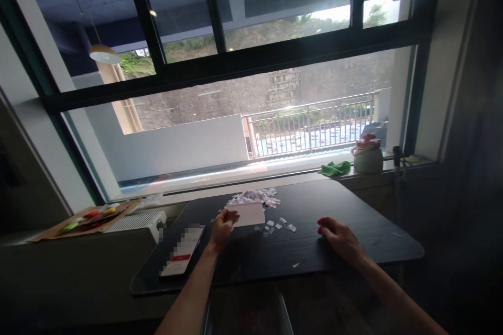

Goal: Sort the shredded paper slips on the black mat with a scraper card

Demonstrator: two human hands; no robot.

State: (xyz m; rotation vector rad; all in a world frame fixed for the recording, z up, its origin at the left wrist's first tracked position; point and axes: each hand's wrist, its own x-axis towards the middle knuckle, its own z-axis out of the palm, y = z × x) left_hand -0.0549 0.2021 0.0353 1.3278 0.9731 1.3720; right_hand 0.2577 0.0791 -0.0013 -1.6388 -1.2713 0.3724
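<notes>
A white piece of paper [248, 214] is held at its left edge by my left hand [225, 225], fingers closed on it, above the dark table. Right behind the paper lies a heap of small torn paper scraps [251, 196], partly hidden by it. Several loose scraps [280, 224] are scattered to the right of the paper. My right hand [340, 238] is over the right side of the table, its fingers curled together. Whatever those fingers may hold is hidden.
A phone [184, 251] lies on the left of the black table [251, 264]. A radiator [135, 221] stands beyond the left edge, near a brown sheet [84, 222] with colourful items. On the windowsill are a green cloth [335, 168] and a pale pot [368, 159].
</notes>
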